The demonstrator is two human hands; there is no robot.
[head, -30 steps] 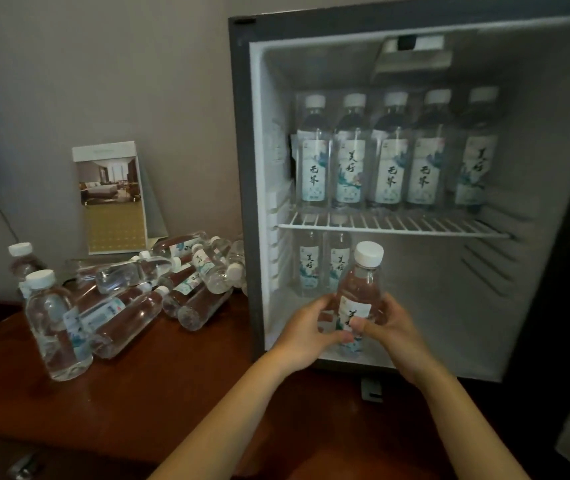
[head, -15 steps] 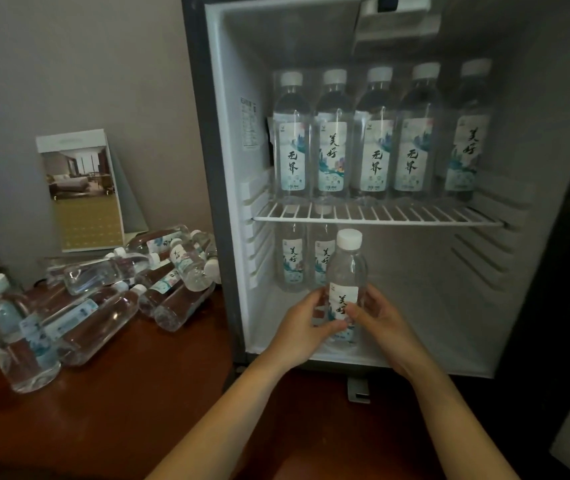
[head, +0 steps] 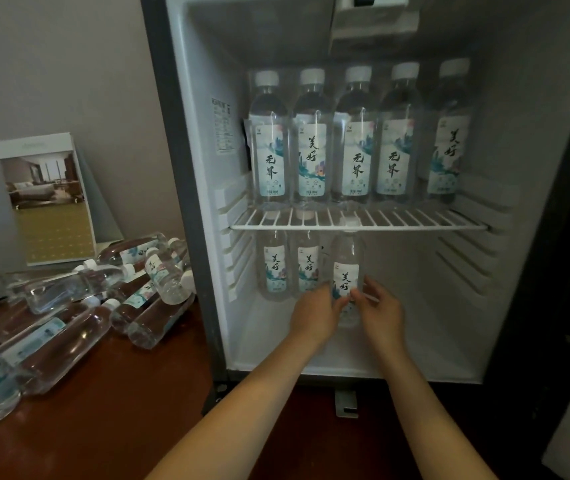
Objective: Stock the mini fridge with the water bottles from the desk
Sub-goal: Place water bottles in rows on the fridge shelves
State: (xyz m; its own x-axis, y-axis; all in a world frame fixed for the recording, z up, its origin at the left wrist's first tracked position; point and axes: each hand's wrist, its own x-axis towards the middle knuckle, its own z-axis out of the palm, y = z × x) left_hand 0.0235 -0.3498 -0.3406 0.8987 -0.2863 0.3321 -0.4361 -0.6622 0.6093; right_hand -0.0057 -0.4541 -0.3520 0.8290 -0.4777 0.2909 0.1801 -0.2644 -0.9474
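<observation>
Now left hand [head: 313,313] and right hand [head: 380,313] round upright bottle [head: 345,268]

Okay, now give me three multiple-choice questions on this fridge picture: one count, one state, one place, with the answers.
1. How many shelf bottles stand on the wire shelf?
A. three
B. five
C. seven

2. How do most desk bottles lie on the desk?
A. on their sides in a heap
B. upright in rows
C. packed in a box

3. Where is the held bottle that the left hand and right hand grip?
A. on the desk
B. on the wire shelf
C. below the wire shelf, inside the mini fridge

Answers:
1 B: five white caps show in one row.
2 A: the pile lies flat, caps pointing sideways.
3 C: it is upright under the shelf, beside two others.
</observation>
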